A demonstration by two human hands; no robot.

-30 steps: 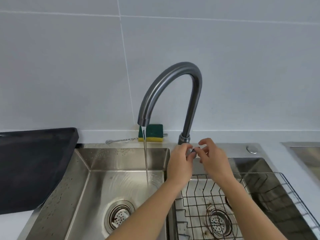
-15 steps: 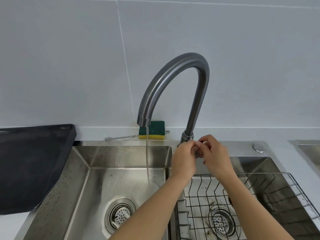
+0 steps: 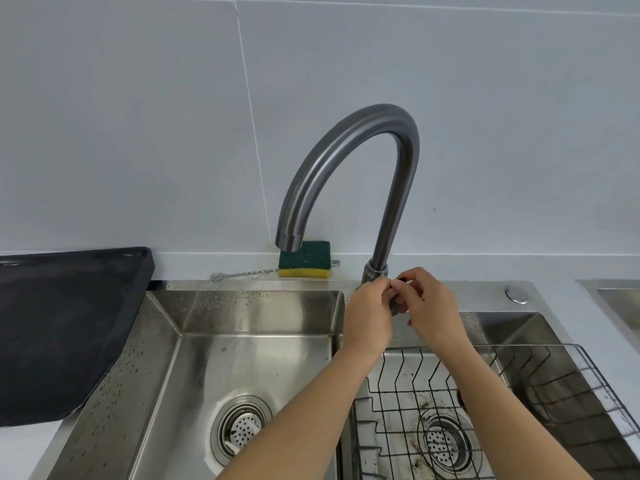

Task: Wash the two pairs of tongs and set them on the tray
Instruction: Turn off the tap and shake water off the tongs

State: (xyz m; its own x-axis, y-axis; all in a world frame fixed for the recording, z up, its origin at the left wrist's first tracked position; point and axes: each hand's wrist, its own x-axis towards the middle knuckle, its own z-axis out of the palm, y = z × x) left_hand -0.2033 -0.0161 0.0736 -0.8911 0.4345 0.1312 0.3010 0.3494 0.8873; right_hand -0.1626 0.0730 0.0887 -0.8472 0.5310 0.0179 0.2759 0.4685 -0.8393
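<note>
Both hands meet at the base of the grey gooseneck faucet point(image 3: 349, 161). My left hand point(image 3: 369, 315) and my right hand point(image 3: 433, 308) have their fingers curled round the small faucet handle point(image 3: 394, 304) between them. No water runs from the spout. The black tray point(image 3: 65, 327) lies on the counter at the left, with nothing visible on the part in view. No tongs are in view.
The left sink basin point(image 3: 242, 327) is wet, with a round drain strainer point(image 3: 242, 427). A black wire rack point(image 3: 519, 393) sits in the right basin. A green and yellow sponge point(image 3: 304, 259) and a thin metal tool point(image 3: 242, 273) lie behind the sink.
The water stream from the spout has stopped. Both hands stayed on the faucet handle, and the camera tilted slightly.
</note>
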